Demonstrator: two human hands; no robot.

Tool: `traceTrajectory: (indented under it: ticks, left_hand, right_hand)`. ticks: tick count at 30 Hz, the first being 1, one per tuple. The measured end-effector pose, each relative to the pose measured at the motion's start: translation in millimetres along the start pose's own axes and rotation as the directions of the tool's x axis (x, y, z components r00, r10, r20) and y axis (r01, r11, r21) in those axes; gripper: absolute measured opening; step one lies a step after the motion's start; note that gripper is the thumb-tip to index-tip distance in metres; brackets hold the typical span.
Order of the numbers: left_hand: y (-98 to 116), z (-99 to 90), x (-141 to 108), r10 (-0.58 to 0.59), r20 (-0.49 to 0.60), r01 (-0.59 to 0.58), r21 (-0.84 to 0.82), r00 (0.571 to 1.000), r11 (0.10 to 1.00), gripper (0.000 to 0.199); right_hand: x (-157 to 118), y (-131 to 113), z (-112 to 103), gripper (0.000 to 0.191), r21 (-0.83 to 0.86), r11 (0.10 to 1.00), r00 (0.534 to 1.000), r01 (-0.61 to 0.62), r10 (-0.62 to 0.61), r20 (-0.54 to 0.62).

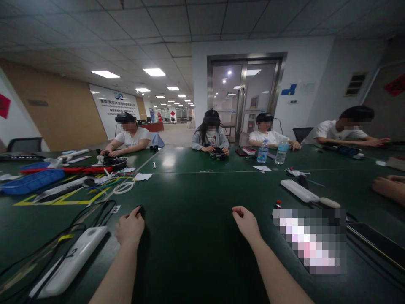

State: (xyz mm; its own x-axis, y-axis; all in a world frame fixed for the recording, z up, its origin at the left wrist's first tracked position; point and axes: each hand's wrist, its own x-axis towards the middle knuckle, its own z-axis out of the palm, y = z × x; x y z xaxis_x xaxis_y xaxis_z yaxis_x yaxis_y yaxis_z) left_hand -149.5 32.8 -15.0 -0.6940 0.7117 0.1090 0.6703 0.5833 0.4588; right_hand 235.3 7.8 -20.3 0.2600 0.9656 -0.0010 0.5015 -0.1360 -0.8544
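Surface (196, 257), long and dark green, runs from us toward the far end of an office room. Co-workers (210, 134) sit along it, and a neighbour's hand (387, 188) enters at the right edge, apart from ours. Two water bottles (263, 152) stand beyond the middle of the surface. On our left lie a blue tray (31, 181), a red bar (69, 169), and a coil of white tubing (123, 188) beside yellow tape (60, 198). Nearer us on that side, a white bar (68, 261) lies among black cables (91, 215). On our right are a white strip (299, 191), a dark phone (376, 242), and a pixelated patch (310, 240) that hides whatever lies beneath it.

Our left hand (129, 228) sits palm down with its fingers curled over a small dark object (141, 212), just beyond the hand and near a paper tag (115, 208). We cannot tell whether the fingers grip it or merely touch it. Our right hand (245, 223) rests loosely curled and empty, well apart from the left. The object is too small and dark to identify. It looks light and small enough to pinch between fingertips, though its stiffness and grip are impossible to judge from here.
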Motion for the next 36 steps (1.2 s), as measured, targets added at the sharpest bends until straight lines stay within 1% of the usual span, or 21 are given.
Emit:
traceTrajectory:
  ticks: [5,9,13,17,25,36]
  left_hand:
    - [1.9,-1.9,-4.1,0.018,0.006,-0.018,-0.007,1.0,1.0,0.043]
    - [1.9,-0.2,-4.3,0.022,-0.024,-0.022,-0.015,0.999,1.0,0.042]
    - [2.2,0.6,-3.7,0.008,-0.025,-0.008,0.004,1.0,1.0,0.044]
    - [2.8,-0.4,-5.1,-0.01,-0.05,0.009,-0.01,0.999,1.0,0.045]
    - [4.2,-4.0,-5.3,-0.037,-0.011,0.037,-0.059,0.999,0.998,0.044]
    - [2.0,-2.1,-2.9,-0.027,-0.017,0.026,-0.06,0.999,0.998,0.044]
  right_hand:
    - [-2.8,-2.6,-0.3,0.027,-0.019,1.0,0.999,-0.003,0.004,0.04]
    - [-4.4,-4.0,-1.4,0.027,-0.024,1.0,0.998,0.001,0.001,0.07]
    - [-5.0,-5.3,-2.0,0.026,-0.034,0.999,0.998,0.017,-0.015,0.069]
    - [-3.7,-4.6,-1.4,0.025,-0.056,0.998,0.997,0.034,-0.03,0.073]
    - [-2.2,-1.7,-0.6,0.025,-0.051,0.999,0.996,0.015,-0.011,0.087]
    - [-4.0,-4.7,-1.5,0.025,-0.054,0.998,0.997,0.014,-0.01,0.079]
